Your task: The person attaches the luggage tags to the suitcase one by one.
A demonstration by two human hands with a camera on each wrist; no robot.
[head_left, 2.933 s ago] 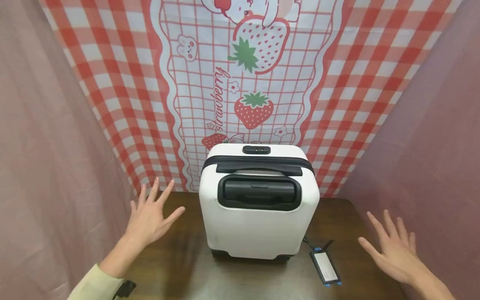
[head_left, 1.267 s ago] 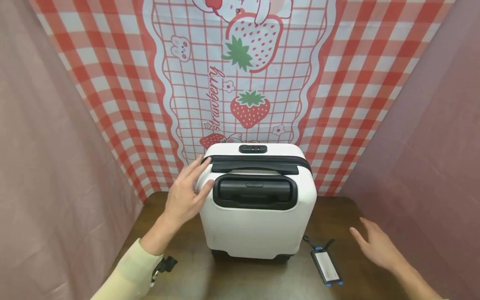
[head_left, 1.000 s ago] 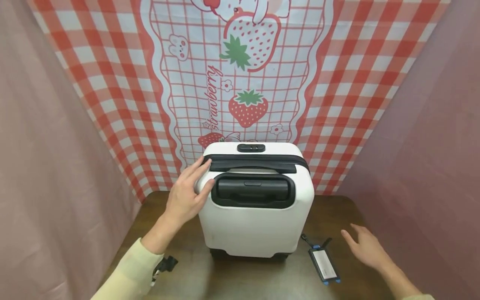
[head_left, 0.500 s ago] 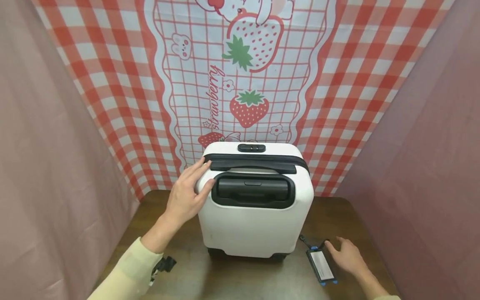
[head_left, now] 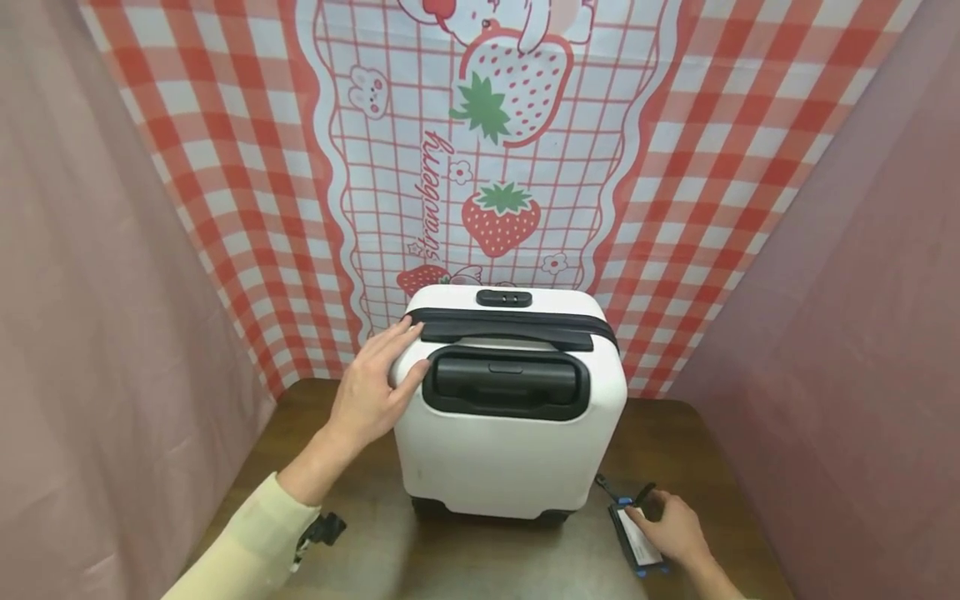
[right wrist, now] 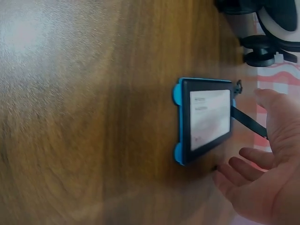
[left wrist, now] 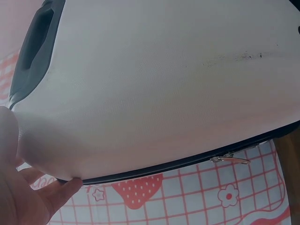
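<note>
A white suitcase (head_left: pixel 502 458) stands upright on the table, its black pull handle (head_left: pixel 512 383) folded into the recess. My left hand (head_left: pixel 371 392) rests on the suitcase's upper left corner with fairly straight fingers; in the left wrist view, its fingertips (left wrist: pixel 70 185) lie at the zipper edge. To the right of the suitcase is a luggage tag (right wrist: pixel 208 122), black with blue corners, a white card and a dark strap (right wrist: pixel 248 123). My right hand (head_left: pixel 675 525) is at the tag, thumb and fingers spread around its strap end. I cannot tell whether they touch it.
The brown wooden table (head_left: pixel 360 542) runs under everything. Behind the suitcase hangs a red-and-white checked strawberry cloth (head_left: pixel 480 167). Pink curtains stand on the left (head_left: pixel 112 292) and right (head_left: pixel 840 333). Black wheels (right wrist: pixel 260 51) show under the suitcase in the right wrist view.
My left hand has come in from the left and settled on the suitcase corner. My right hand has moved left and down to the luggage tag.
</note>
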